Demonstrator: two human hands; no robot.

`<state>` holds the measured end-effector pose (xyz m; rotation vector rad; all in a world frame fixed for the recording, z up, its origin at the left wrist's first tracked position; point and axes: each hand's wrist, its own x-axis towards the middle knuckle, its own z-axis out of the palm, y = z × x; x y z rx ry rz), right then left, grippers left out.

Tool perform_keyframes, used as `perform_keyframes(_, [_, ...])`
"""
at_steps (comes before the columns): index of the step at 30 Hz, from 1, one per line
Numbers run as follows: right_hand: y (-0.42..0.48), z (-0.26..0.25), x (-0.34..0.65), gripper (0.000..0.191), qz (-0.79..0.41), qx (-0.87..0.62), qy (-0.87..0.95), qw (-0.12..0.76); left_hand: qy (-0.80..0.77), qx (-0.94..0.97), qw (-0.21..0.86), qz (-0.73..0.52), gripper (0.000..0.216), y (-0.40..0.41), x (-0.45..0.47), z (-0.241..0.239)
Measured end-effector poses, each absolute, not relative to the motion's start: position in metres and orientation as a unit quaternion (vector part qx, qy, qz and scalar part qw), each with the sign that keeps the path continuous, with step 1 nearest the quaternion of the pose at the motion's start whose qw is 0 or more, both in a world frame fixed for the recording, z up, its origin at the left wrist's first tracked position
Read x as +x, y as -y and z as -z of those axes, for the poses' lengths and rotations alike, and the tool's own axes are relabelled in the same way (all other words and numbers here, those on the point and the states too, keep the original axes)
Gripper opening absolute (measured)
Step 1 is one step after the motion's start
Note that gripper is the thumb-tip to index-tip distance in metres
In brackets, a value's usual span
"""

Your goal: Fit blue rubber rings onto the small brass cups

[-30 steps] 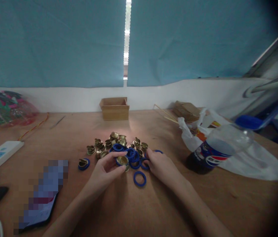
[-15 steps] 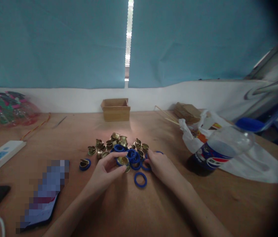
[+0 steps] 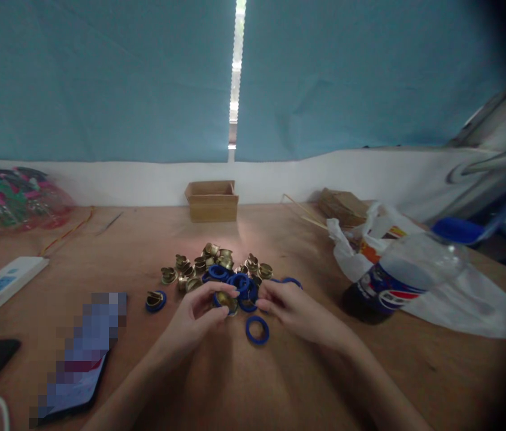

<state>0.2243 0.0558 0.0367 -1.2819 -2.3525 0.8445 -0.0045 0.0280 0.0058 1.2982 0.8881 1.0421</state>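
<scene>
My left hand (image 3: 199, 308) is closed, thumb and fingertips gripping a brass-coloured metal cap (image 3: 224, 301) that has a blue ring about its edge. My right hand (image 3: 282, 302) is closed in a pinch beside it; whether a ring sits between its fingertips is hidden. Just behind both hands lies a heap of blue rings (image 3: 240, 281). A single blue ring (image 3: 257, 330) lies flat nearer to me. Beyond the rings, several loose brass caps (image 3: 211, 250) are piled up. One brass cap on a blue ring (image 3: 155, 300) rests apart to the left.
An open cardboard box (image 3: 213, 209) stands at the back. To the right are a cola bottle (image 3: 396, 287) and a white plastic bag (image 3: 472, 311). A phone (image 3: 86, 359) and a white power strip (image 3: 5, 281) lie left; plastic-wrapped goods (image 3: 14, 197) sit farther back.
My right hand has shifted slightly left, towards the left hand, and its fingers have drawn into a pinch. The left hand keeps its cap, now tilted slightly differently.
</scene>
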Motion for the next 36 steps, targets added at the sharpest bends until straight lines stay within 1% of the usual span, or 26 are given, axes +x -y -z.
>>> perform_keyframes(5, [-0.047,-0.044,0.212,0.033,-0.544,-0.363,0.726,0.210,-0.356,0.567,0.617,-0.413,0.029,-0.025,-0.003,0.000])
perform_keyframes(7, [-0.045,-0.042,0.207,0.037,-0.600,-0.347,0.687,0.219,-0.358,0.570,0.623,-0.397,0.027,-0.023,-0.002,0.000])
perform_keyframes(9, [-0.044,-0.040,0.204,0.038,-0.625,-0.337,0.669,0.221,-0.367,0.570,0.626,-0.386,0.026,-0.022,0.001,-0.002])
perform_keyframes(15, [-0.043,-0.031,0.196,0.038,-0.650,-0.322,0.653,0.220,-0.399,0.565,0.612,-0.384,0.029,-0.022,0.002,-0.007])
perform_keyframes(19, [-0.043,-0.029,0.192,0.037,-0.637,-0.348,0.637,0.258,-0.391,0.558,0.613,-0.400,0.028,-0.025,-0.001,-0.004])
perform_keyframes(25, [-0.041,-0.032,0.187,0.031,-0.608,-0.366,0.634,0.308,-0.397,0.519,0.628,-0.423,0.029,-0.026,-0.001,-0.005])
perform_keyframes(32, [-0.034,-0.028,0.178,0.028,-0.606,-0.412,0.622,0.275,-0.418,0.519,0.609,-0.430,0.028,-0.026,0.000,-0.005])
perform_keyframes(36, [-0.032,-0.026,0.173,0.028,-0.604,-0.413,0.604,0.317,-0.418,0.534,0.592,-0.435,0.028,-0.027,-0.002,-0.002])
